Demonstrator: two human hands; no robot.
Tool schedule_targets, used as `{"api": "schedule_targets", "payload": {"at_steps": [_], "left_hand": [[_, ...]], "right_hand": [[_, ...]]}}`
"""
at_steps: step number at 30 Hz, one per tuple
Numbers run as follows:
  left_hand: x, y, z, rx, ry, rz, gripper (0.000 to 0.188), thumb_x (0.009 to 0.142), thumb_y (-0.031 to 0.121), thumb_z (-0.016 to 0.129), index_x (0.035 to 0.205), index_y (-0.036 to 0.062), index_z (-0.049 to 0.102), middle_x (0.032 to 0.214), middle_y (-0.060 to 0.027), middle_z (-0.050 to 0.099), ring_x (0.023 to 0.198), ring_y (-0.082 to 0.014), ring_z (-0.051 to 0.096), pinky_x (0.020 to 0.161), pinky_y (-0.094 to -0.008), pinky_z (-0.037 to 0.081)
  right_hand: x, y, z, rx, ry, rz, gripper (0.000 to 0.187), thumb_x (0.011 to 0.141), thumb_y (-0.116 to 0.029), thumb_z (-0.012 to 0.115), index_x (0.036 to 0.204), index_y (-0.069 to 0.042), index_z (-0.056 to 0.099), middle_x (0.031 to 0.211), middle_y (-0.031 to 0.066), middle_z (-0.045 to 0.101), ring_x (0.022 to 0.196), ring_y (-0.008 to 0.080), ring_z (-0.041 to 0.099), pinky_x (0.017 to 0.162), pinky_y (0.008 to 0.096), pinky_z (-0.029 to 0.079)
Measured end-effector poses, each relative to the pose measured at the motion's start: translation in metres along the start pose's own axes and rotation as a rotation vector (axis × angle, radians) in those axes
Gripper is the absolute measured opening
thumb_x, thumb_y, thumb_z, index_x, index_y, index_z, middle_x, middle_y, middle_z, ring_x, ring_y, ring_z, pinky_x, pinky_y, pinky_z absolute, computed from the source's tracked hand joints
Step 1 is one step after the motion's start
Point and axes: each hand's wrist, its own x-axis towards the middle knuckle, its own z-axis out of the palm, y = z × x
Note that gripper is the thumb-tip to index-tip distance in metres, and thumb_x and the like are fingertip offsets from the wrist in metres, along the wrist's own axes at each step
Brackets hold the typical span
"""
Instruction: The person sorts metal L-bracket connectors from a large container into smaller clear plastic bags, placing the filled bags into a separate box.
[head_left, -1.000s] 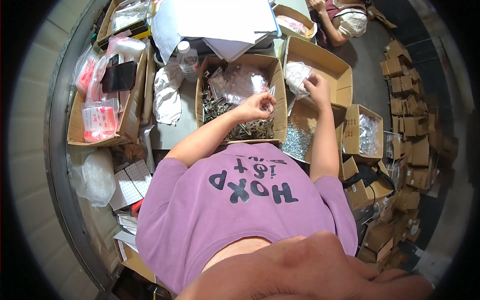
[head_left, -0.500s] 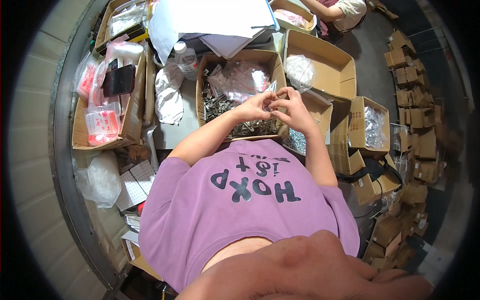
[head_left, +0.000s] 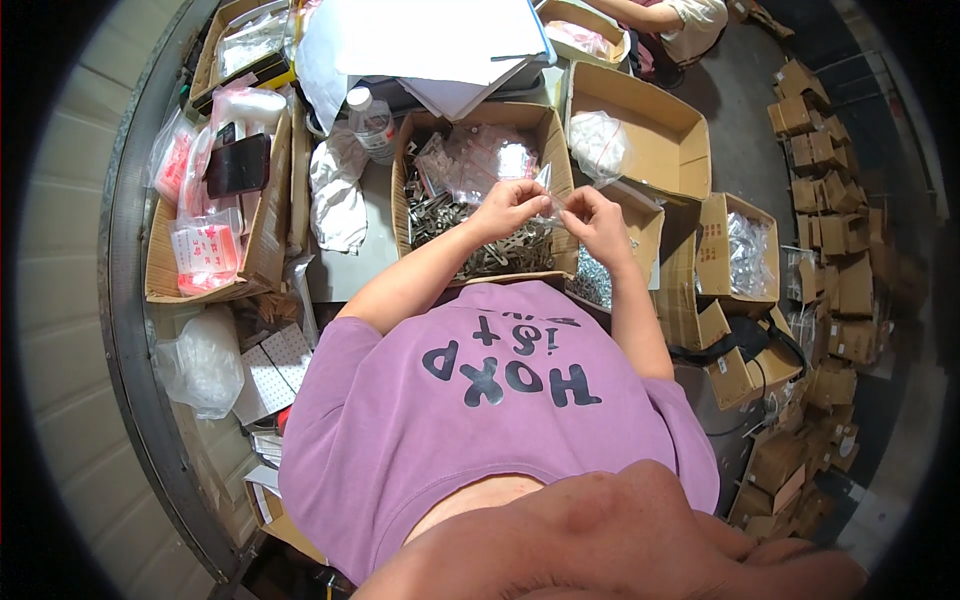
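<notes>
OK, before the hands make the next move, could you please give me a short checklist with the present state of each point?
1. Both hands in view: ok; left hand over the carton of metal parts, right hand by its right edge.
2. Clear plastic held: ok; it appears pinched between both hands' fingertips.
3. Something inside that plastic: cannot tell; too small.
4. Metal parts close to left hand: ok; they lie beneath and beside it.
5. Bottle capped: ok; the white cap is on.
6. Phone directly on the table: not ok; it lies on plastic bags.
</notes>
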Motion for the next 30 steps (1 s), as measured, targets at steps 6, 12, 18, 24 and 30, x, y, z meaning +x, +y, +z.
{"api": "schedule_targets", "payload": {"at_steps": [6,12,18,24,30], "left_hand": [[-0.001,-0.007,0.001,0.054,-0.002,0.027,0.014,0.087,0.012,0.057,0.085,-0.0004,0.061,0.076,0.0005,0.06,0.07,-0.0053,0.054,0.064,-0.0216,0.045],[-0.002,0.007,-0.002,-0.042,0.081,0.157,0.012,0.085,0.01,0.058,0.08,-0.0008,0.061,0.071,0.0006,0.059,0.066,-0.0055,0.052,0.061,-0.0214,0.044],[-0.001,0.005,-0.004,-0.124,0.105,0.17,0.012,0.088,0.011,0.057,0.084,-0.0006,0.06,0.077,-0.0017,0.06,0.071,-0.0084,0.055,0.067,-0.023,0.046],[0.0,0.005,-0.003,-0.179,0.083,0.15,0.015,0.088,0.014,0.059,0.088,-0.0007,0.06,0.078,-0.0024,0.061,0.073,-0.0083,0.056,0.068,-0.0229,0.045],[0.009,0.007,-0.035,0.496,0.25,-0.025,0.02,0.083,0.018,0.061,0.093,0.0015,0.062,0.079,-0.0055,0.063,0.073,-0.0141,0.058,0.069,-0.027,0.046]], "right_hand": [[0.004,0.008,0.016,0.014,0.012,-0.206,0.014,0.077,-0.011,0.063,0.083,0.001,0.058,0.074,0.0026,0.054,0.067,0.0075,0.048,0.059,0.0219,0.04],[-0.001,0.012,0.008,0.109,-0.051,-0.05,0.017,0.076,-0.015,0.062,0.079,0.001,0.056,0.076,0.0064,0.052,0.066,0.0139,0.048,0.058,0.0257,0.04],[-0.005,0.016,0.002,0.189,-0.018,-0.022,0.017,0.077,-0.015,0.062,0.078,0.0,0.054,0.074,0.0036,0.05,0.065,0.0105,0.045,0.058,0.0233,0.037],[-0.007,0.019,0.0,0.203,-0.014,0.009,0.019,0.079,-0.017,0.065,0.077,0.0,0.055,0.073,0.0022,0.05,0.064,0.0089,0.044,0.057,0.0233,0.037],[-0.021,0.024,-0.071,0.142,0.197,-0.046,0.016,0.085,-0.015,0.063,0.076,-0.003,0.055,0.069,-0.003,0.05,0.063,0.0047,0.044,0.057,0.0193,0.036]]}}
